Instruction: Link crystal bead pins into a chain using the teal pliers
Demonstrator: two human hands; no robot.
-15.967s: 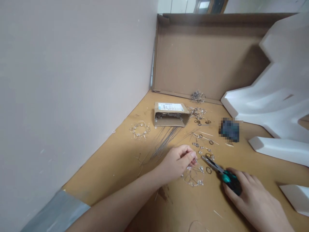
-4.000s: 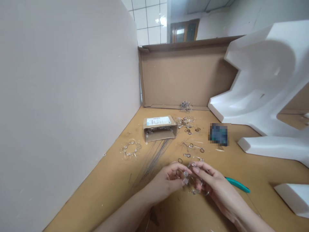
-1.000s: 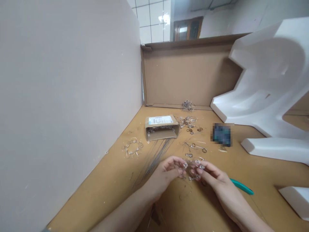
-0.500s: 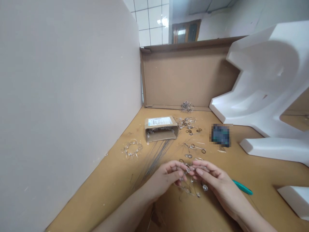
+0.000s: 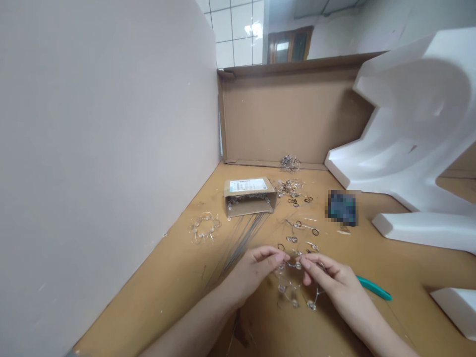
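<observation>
Between my hands hangs a wire ring with clear beads (image 5: pixel 295 303), its lower part dangling over the table. My left hand (image 5: pixel 262 267) pinches its upper left part between thumb and fingertips. With thumb and index finger, my right hand (image 5: pixel 327 272) grips the wire at the upper right, a short way from the left fingertips. One bead sits on the stretch of wire between the two pinches. A teal-handled tool (image 5: pixel 375 288) lies beside my right wrist; its working end is hidden behind the hand. Small dark rings (image 5: pixel 294 239) and wire pieces lie just beyond my fingers.
A small open cardboard box (image 5: pixel 250 198) holds clear beaded pieces. Left of it lies a beaded wire ring (image 5: pixel 206 226); straight wires (image 5: pixel 243 240) lie in front. Beaded wire heaps (image 5: pixel 290 162) sit at the back. White foam blocks (image 5: pixel 412 124) stand right, a pale panel (image 5: pixel 111 148) left.
My fingertips have shifted along the beaded ring and the right fingers have drawn closer into a pinch. The ring now hangs lower and more spread out. The view has shifted slightly.
</observation>
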